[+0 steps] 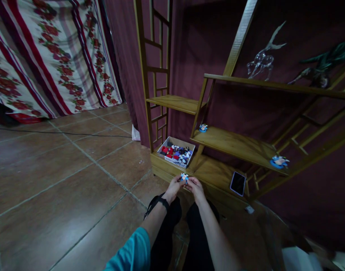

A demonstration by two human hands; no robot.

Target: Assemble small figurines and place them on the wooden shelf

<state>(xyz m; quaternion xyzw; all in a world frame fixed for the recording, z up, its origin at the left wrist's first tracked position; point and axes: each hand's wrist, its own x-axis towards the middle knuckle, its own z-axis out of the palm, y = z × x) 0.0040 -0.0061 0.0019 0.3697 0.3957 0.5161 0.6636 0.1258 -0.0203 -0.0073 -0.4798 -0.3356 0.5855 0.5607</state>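
Observation:
A small blue-and-white figurine (pixel 184 177) is held between my two hands, just in front of the shelf's low base. My left hand (pixel 174 187) pinches it from the left, and my right hand (pixel 195 186) has its fingers closed on the right side. Beyond them, a shallow cardboard box (pixel 180 144) full of red, white, black and purple figurines rests on the base. Two similar blue figurines stand on the middle shelf board: one figurine (pixel 203 128) at its left end, another figurine (pixel 279 162) at its right end.
A tablet or phone (pixel 237 183) lies on the lowest board of the wooden shelf (pixel 231 145). A clear deer ornament (pixel 262 62) and a dark green ornament (pixel 321 67) stand on the upper board. A black cable (pixel 76 134) crosses the tiled floor (pixel 62 180).

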